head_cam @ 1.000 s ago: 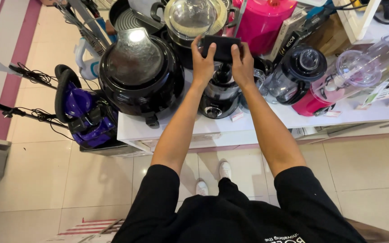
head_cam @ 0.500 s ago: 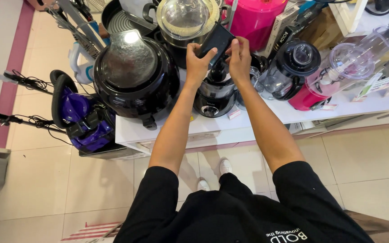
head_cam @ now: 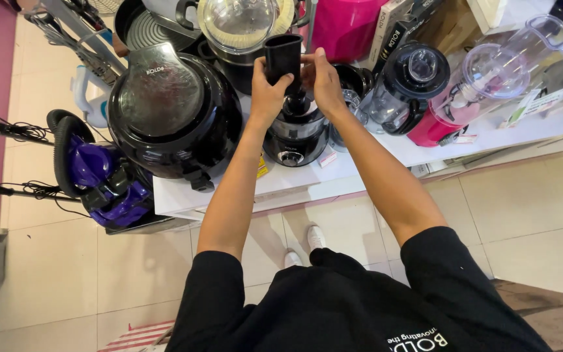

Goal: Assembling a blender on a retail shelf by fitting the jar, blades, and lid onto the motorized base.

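My left hand [head_cam: 268, 96] and my right hand [head_cam: 324, 79] both grip a black tube-shaped plastic part [head_cam: 283, 60], held upright above a black and silver kitchen appliance [head_cam: 294, 142] that stands on the white counter [head_cam: 373, 163]. The tube's lower end sits over the appliance's top, and my fingers hide where they meet.
A large round black cooker [head_cam: 174, 117] stands to the left. A glass-lidded pot [head_cam: 239, 23] and a pink container [head_cam: 346, 26] are behind. A black blender jug [head_cam: 408, 85] and a pink-based blender [head_cam: 483, 88] stand right. A purple vacuum [head_cam: 99, 176] sits on the floor left.
The black part was lying flat across the appliance, then tilted, and now stands upright in both hands. The view has shifted closer.
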